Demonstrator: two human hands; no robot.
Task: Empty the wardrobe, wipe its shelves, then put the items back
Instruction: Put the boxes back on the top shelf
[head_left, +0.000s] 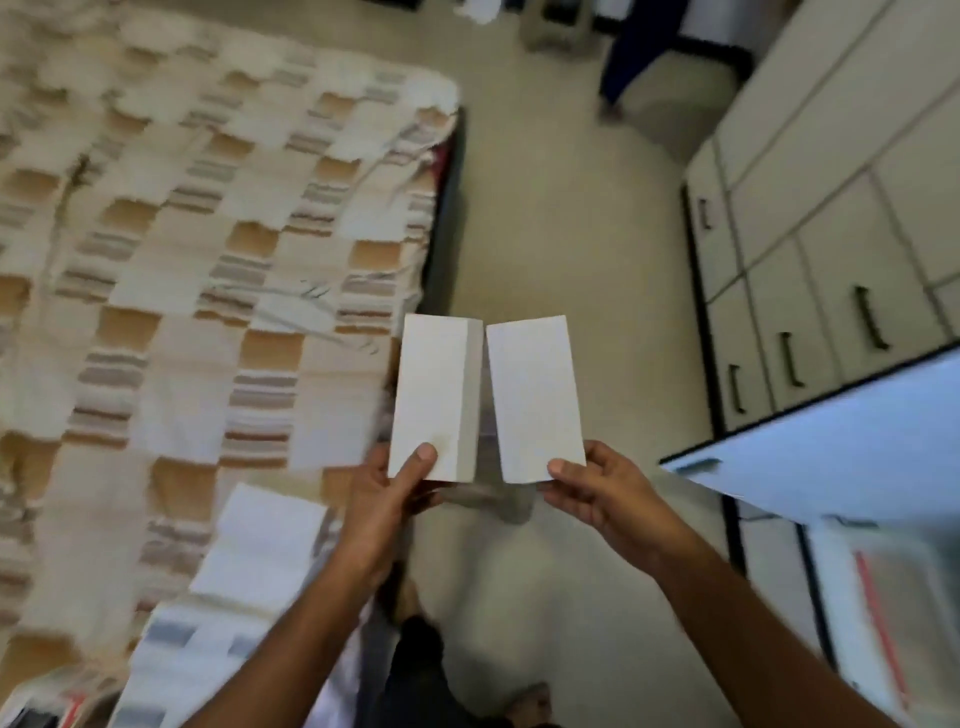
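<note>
- Head view: we record two flat white boxes held up side by side over the floor (561, 218), between the bed on the left and the wardrobe on the right.
- The left hand (387, 493) pinches the left white box (434, 397) at its lower edge, thumb pressed on the front face and fingers curled behind it. This box shows a grey side face along its right edge.
- The right hand (597, 493) pinches the right white box (535, 397) at its lower right corner, thumb on the front face, fingers curled underneath.
- The two boxes stand upright and nearly parallel, just beside each other with a narrow gap between them; we cannot tell whether they touch at the top.
- The bed (208, 234) carries a checked cover in cream, tan and striped patches. On its near end lie a folded white cloth (260, 551) and, closer to the camera, a stack of pale folded items (176, 665); the picture is too blurred to tell them further.
- The wardrobe (831, 234) shows pale door panels with dark handles. A light blue door panel (841, 452) juts out into the view at the right edge, above a pale compartment with a red strip whose contents we cannot make out.
- A small stool (556, 26) stands on the floor at the far end of the room.
</note>
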